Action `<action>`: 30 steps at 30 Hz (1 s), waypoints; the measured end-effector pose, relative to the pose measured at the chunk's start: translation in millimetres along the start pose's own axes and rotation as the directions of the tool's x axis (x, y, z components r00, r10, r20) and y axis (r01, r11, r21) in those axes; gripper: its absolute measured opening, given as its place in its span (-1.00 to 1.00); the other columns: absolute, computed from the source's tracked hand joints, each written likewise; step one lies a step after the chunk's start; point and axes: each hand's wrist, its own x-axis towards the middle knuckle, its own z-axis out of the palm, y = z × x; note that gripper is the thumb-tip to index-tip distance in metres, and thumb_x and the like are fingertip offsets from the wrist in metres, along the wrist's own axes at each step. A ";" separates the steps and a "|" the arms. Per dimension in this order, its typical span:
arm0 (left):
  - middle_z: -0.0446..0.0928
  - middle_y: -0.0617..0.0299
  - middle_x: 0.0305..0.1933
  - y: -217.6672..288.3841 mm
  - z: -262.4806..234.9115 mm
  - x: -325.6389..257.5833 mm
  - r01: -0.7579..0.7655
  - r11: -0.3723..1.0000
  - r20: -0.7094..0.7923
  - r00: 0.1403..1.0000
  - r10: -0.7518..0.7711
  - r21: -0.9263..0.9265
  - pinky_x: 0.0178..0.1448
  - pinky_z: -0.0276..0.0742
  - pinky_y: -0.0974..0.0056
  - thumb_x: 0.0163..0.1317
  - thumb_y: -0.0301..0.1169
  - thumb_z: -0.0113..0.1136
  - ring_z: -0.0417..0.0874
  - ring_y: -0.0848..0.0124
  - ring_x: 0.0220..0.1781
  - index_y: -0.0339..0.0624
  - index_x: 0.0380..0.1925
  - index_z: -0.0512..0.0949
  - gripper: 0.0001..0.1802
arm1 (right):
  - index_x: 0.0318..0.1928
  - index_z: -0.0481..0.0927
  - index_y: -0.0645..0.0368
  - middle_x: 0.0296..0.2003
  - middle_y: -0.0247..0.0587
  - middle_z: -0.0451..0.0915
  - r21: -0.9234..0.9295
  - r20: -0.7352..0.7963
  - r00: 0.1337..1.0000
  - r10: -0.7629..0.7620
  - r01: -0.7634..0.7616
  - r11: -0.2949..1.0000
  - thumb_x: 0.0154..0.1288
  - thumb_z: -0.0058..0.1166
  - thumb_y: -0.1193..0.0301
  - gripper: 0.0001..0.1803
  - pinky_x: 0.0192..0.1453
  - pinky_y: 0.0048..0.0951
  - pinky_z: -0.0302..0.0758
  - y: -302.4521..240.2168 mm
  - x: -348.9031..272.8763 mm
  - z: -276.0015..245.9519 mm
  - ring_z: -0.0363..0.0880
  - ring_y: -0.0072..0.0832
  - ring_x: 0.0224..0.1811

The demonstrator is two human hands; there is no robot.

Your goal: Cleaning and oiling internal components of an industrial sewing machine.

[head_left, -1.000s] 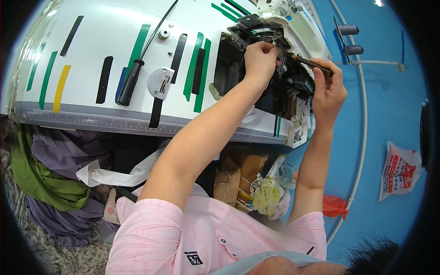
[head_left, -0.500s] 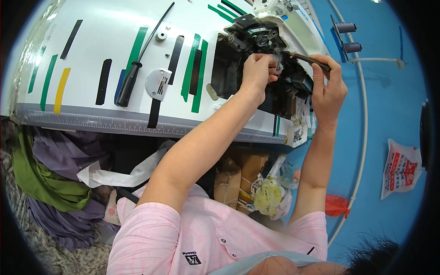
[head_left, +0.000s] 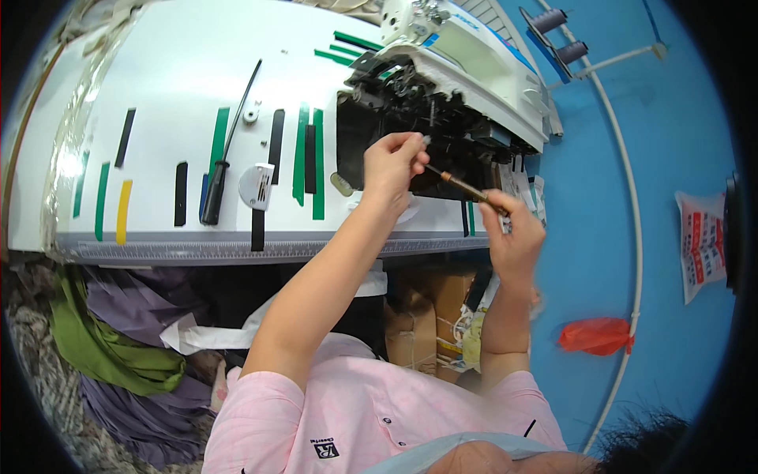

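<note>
A sewing machine (head_left: 474, 59) lies tipped back on the white table (head_left: 181, 63), its dark underside mechanism (head_left: 422, 99) exposed above the cutout. In front of that mechanism, my left hand (head_left: 387, 170) is closed in a pinch. A small whitish bit (head_left: 426, 141) shows at its fingertips, too small to name. My right hand (head_left: 517, 233) grips a brown-handled screwdriver (head_left: 472, 189), its thin shaft pointing up and left to my left fingers. Whether its tip touches the pinched bit is hidden.
A long black screwdriver (head_left: 215, 193) lies on the table beside a metal needle plate (head_left: 255, 188) and a small round metal part (head_left: 251, 115). Tape strips mark the tabletop. A ruler strip (head_left: 181, 250) runs along the front edge. Thread spools (head_left: 550, 21) stand at the far right.
Both hands have drawn back from the mechanism toward me, with the screwdriver still in my right hand. The view has shifted, showing more of the machine.
</note>
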 end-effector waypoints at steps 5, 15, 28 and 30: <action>0.55 0.21 -0.38 8.7 -5.2 8.5 -0.093 0.993 -0.057 0.994 0.089 -0.066 -0.44 0.47 0.51 0.30 -0.49 0.22 0.55 0.53 -0.48 -0.31 -0.24 0.54 -0.88 | -0.11 0.53 0.27 -0.34 -0.19 0.68 0.418 -0.403 0.812 0.422 -0.247 0.874 0.28 0.20 0.54 -0.80 -0.25 -0.50 0.58 65.3 -51.8 21.6 0.67 -0.47 -0.35; 0.60 0.06 -0.16 22.4 12.0 27.0 -0.088 0.944 0.000 0.996 0.093 -0.319 -0.16 0.65 0.42 0.33 -0.46 0.18 0.67 0.34 -0.15 -0.37 -0.09 0.50 -0.77 | -0.02 0.65 0.23 -0.51 -0.30 0.64 0.411 -0.327 0.619 0.714 -0.587 0.697 0.35 0.11 0.47 -0.77 -0.43 -0.60 0.49 36.7 -12.7 89.0 0.54 -0.67 -0.55; 0.53 -0.12 -0.10 51.1 28.3 27.5 0.037 0.971 0.103 0.995 -0.013 -0.237 -0.07 0.68 0.29 0.44 -0.34 -0.10 0.66 0.18 -0.10 -0.53 -0.05 0.40 -0.64 | -0.05 0.65 0.30 -0.50 -0.24 0.65 0.344 -0.334 0.820 0.464 -0.352 0.870 0.30 0.14 0.54 -0.77 -0.41 -0.59 0.52 -14.9 12.6 114.2 0.60 -0.63 -0.51; 0.53 -0.12 -0.14 55.3 29.6 26.6 0.017 0.981 0.105 0.994 0.004 -0.194 -0.08 0.69 0.30 0.45 -0.33 -0.12 0.68 0.18 -0.14 -0.54 -0.06 0.39 -0.63 | -0.06 0.65 0.30 -0.51 -0.16 0.66 0.335 -0.340 0.831 0.439 -0.329 0.883 0.28 0.15 0.56 -0.78 -0.44 -0.56 0.53 -13.1 12.9 111.7 0.62 -0.57 -0.53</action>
